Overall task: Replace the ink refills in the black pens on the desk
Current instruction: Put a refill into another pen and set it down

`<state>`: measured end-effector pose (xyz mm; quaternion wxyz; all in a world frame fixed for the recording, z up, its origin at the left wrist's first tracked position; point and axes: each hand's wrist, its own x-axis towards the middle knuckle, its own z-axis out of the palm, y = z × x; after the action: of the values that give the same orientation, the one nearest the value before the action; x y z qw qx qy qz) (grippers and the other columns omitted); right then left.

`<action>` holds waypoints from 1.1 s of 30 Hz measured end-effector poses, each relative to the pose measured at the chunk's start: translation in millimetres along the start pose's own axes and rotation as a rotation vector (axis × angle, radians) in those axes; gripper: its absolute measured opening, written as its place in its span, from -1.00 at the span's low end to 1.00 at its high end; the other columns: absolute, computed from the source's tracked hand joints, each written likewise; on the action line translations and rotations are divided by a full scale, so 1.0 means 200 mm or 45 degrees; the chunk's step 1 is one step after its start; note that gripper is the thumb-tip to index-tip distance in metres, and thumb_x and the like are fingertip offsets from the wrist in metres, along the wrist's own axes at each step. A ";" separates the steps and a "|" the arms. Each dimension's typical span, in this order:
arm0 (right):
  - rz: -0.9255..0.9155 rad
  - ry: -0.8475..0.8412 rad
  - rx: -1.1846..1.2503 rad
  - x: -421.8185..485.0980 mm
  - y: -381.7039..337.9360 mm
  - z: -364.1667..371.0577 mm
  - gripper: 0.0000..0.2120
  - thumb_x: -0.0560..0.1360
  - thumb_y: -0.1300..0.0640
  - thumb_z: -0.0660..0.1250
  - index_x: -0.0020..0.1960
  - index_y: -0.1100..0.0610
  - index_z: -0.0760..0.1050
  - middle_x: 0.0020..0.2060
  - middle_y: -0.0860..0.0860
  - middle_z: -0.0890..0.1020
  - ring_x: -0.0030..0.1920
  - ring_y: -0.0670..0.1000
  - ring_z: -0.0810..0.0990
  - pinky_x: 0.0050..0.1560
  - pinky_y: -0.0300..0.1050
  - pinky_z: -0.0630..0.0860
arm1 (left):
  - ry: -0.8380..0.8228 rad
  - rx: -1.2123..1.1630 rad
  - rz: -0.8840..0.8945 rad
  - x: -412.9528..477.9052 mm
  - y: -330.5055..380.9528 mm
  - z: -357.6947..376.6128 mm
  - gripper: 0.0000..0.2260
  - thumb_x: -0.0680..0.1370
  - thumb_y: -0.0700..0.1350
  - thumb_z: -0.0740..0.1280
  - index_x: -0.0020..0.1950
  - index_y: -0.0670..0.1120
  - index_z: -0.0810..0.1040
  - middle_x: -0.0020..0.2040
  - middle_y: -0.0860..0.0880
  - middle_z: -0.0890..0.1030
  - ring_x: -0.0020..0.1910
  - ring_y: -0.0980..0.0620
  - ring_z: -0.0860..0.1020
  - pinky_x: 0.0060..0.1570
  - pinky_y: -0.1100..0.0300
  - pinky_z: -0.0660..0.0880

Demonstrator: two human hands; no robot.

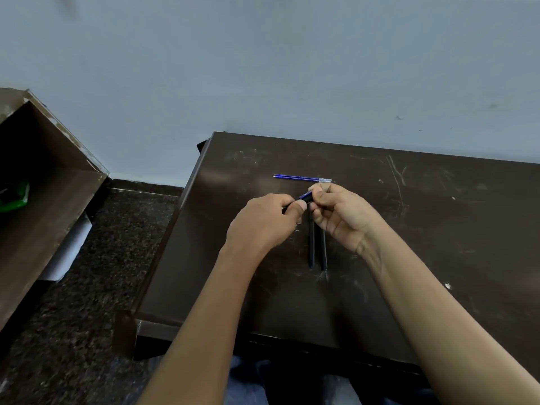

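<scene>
Dark brown wooden desk [438,229]: pale scratch marks throughout. Slim blue ink refills [301,178]: clear at one end. Two matt black pens [311,247]. Held black pen [306,196]: blue band. Painted wall [263,68]: pale grey-blue. Stone floor [102,258]: black-brown speckle.

The left forearm [210,317] and the right forearm [438,311], both bare, were seen stretched forward from the lower edge of the view, converging toward the middle. The left hand [263,222] was held back upward, its fingers curled and its thumb pressed against one end of a pen [306,196]. The right hand [340,213] was turned palm toward the left, wrist bent, fingers curled, the pen's other end pinched at the fingertips. The two hands were held nearly together, only a short stretch of the pen showing between them
</scene>
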<state>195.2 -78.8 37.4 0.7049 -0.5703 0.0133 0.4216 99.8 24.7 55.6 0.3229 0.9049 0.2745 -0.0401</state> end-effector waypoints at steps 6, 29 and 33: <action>-0.136 0.368 -0.144 0.08 -0.03 -0.17 -0.86 0.46 0.37 0.30 -0.22 0.19 0.49 -0.28 0.08 0.58 -0.28 -0.03 0.57 -0.19 -0.25 0.61 | 0.182 0.020 -0.094 0.00 -0.03 -0.02 -0.67 0.62 0.06 0.09 -0.02 -0.04 0.60 -0.14 -0.02 0.64 -0.26 0.09 0.54 -0.36 0.29 0.36; -0.388 0.246 -1.010 0.03 0.13 0.03 -0.85 0.48 0.03 0.36 -0.05 0.10 0.60 -0.19 -0.03 0.64 -0.17 -0.07 0.58 -0.07 -0.14 0.54 | 0.259 -0.112 -0.045 0.01 -0.04 0.00 -0.77 0.63 -0.06 0.15 0.11 -0.12 0.55 -0.07 -0.04 0.59 -0.18 0.11 0.51 -0.24 0.30 0.36; -0.161 0.107 -0.408 -0.03 0.06 0.06 -0.82 0.46 0.01 0.41 -0.18 0.13 0.62 -0.31 0.04 0.58 -0.32 -0.08 0.47 -0.22 -0.20 0.46 | 0.200 -0.151 0.035 -0.01 -0.03 0.00 -0.81 0.59 -0.03 0.24 0.08 -0.07 0.58 -0.13 -0.01 0.62 -0.17 0.09 0.56 -0.21 0.30 0.41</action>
<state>179.2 -73.5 35.7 0.6290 -0.6920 -0.0605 0.3490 94.9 28.2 53.4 0.3541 0.8881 0.2883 0.0517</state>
